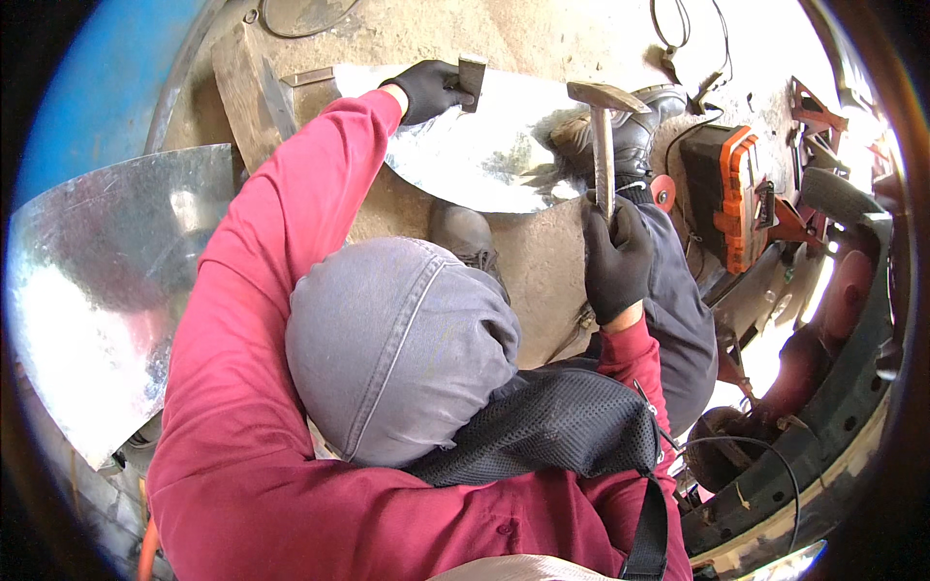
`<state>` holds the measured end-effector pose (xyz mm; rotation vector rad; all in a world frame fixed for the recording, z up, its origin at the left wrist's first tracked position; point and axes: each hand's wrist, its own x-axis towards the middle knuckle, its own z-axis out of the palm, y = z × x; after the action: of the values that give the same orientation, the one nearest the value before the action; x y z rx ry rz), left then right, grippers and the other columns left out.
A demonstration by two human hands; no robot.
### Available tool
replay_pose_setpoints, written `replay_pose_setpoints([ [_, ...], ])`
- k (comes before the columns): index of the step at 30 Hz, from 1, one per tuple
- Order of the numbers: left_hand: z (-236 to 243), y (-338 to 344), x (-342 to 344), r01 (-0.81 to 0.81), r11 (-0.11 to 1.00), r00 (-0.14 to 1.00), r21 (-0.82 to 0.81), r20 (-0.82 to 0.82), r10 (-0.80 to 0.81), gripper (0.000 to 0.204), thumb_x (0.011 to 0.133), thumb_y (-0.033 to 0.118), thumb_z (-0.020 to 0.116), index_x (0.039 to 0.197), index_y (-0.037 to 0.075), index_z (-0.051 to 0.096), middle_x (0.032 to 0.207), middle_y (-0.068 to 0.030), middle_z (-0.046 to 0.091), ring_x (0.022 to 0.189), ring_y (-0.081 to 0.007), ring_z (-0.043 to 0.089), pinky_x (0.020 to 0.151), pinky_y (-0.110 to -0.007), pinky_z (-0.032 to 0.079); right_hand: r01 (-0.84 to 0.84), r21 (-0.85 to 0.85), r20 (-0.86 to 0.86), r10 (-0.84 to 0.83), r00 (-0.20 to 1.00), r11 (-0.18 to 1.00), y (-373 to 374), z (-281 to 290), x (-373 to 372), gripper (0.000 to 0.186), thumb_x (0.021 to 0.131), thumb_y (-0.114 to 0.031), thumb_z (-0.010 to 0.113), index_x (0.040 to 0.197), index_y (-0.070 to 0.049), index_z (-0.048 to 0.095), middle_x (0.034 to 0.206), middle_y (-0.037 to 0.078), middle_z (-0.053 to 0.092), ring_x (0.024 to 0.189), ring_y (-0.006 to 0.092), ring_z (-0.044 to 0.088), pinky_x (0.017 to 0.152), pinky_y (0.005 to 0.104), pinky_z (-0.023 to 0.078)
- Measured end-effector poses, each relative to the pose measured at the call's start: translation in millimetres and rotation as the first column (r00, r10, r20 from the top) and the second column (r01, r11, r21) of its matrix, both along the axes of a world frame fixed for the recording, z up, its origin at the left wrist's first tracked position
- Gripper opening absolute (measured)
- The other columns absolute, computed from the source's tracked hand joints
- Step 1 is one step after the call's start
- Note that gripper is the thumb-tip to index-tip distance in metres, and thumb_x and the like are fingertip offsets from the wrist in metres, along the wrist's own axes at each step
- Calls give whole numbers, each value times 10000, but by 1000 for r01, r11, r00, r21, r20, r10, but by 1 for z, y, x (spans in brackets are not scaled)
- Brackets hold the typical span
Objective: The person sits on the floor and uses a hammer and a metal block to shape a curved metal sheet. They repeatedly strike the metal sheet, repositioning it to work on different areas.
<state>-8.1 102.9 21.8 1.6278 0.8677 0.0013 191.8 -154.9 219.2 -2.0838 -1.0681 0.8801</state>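
Note:
My left hand (431, 93), in a black glove, is closed on a small flat metal block (472, 81) at the far edge of a shiny curved metal sheet (460, 155). The sheet lies in front of me by my black boots. Over on the right, my gloved right hand (618, 259) is wrapped round the handle of a hammer (603, 145). The hammer's head points away from me, above the sheet's right end, apart from the block.
Another bent metal sheet (107, 290) stands at the left, near a wooden plank (254, 92) and a blue panel (97, 82). On the right are a black and orange toolbox (725, 194), cables (683, 29) and a dark steel frame (823, 455).

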Motion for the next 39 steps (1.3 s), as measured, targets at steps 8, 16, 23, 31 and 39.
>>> replay_pose_setpoints([
  [8,-7,-1,9,31,999,999,25,29,-32,268,1005,176,725,1231,35,750,1197,-90,796,1090,-176,730,1023,-321,536,-51,106,32,48,998,993,20,14,-5,223,1035,-101,687,1205,41,664,802,27,647,720,48,530,642,239,443],
  [16,3,-2,13,209,908,978,362,-81,-193,218,976,219,692,1169,138,754,1113,-136,779,1005,-346,743,903,-390,560,20,417,188,-108,976,909,24,18,-6,254,1154,-243,506,1142,-30,644,692,19,560,596,100,538,533,263,400],
  [23,3,-4,15,226,874,964,431,31,-264,173,963,80,673,1117,97,748,1052,-153,772,956,-295,733,871,-372,551,-218,-9,228,215,950,976,24,-20,-18,278,1117,-238,589,1254,-5,656,950,179,742,821,236,725,739,341,542],
  [31,3,2,7,259,891,963,373,-33,-266,193,951,52,666,1111,111,756,1060,-113,785,997,-289,752,893,-375,575,-93,15,88,91,992,996,32,18,-10,286,1124,-226,584,1248,25,647,826,110,642,740,128,571,693,303,500],
  [39,-14,-4,22,259,861,931,437,123,-342,206,975,114,639,1134,155,762,1038,-152,773,961,-366,737,857,-424,572,-241,238,395,133,909,941,11,-26,-7,255,1096,-240,606,1168,3,632,878,221,671,778,388,657,690,433,521],
])
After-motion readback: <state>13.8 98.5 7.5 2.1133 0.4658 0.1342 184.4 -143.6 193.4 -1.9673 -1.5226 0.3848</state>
